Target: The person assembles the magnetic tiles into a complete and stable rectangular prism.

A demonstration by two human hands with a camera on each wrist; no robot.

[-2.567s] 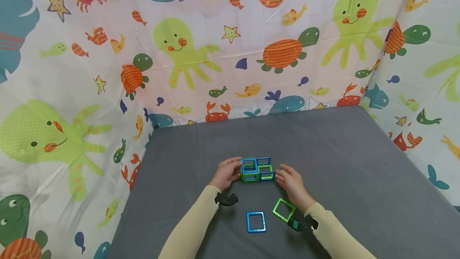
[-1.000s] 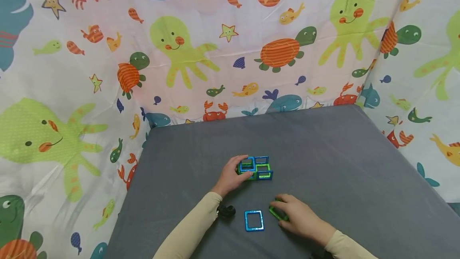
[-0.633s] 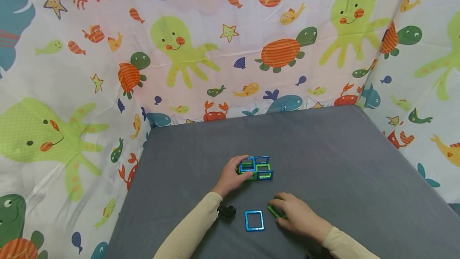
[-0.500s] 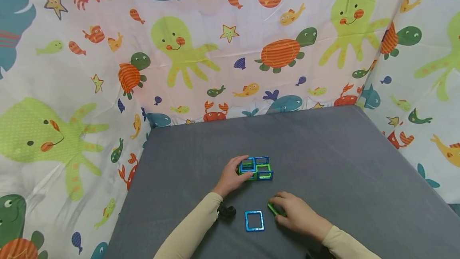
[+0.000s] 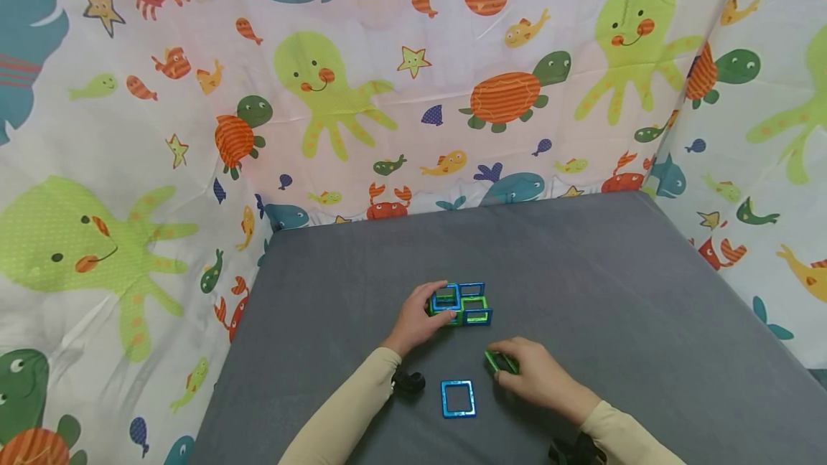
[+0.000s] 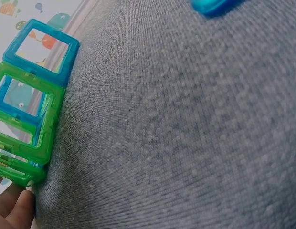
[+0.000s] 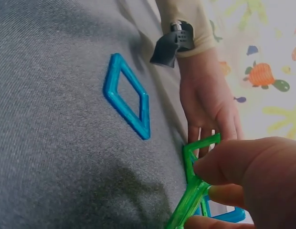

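Note:
A small block built of blue and green magnetic tiles (image 5: pixel 461 301) stands on the grey cloth. My left hand (image 5: pixel 413 323) holds its left end, thumb on the near side and fingers at the back. The left wrist view shows this green and blue block (image 6: pixel 52 114) at the left edge. My right hand (image 5: pixel 543 379) pinches a green square magnetic tile (image 5: pixel 491 362), which is tilted; in the right wrist view the thumb lies against the green tile (image 7: pixel 188 205). A loose blue square magnetic tile (image 5: pixel 458 415) lies flat between the forearms.
The grey cloth-covered table (image 5: pixel 362 257) reaches back to a curtain (image 5: pixel 413 113) printed with sea animals, which also hangs at both sides. A dark wrist camera (image 5: pixel 408 382) sits at the left wrist.
My right hand has left the block, come down to the green tile and taken it up, lately lifting and tilting it. My left hand has shifted from the block's side to grip round it.

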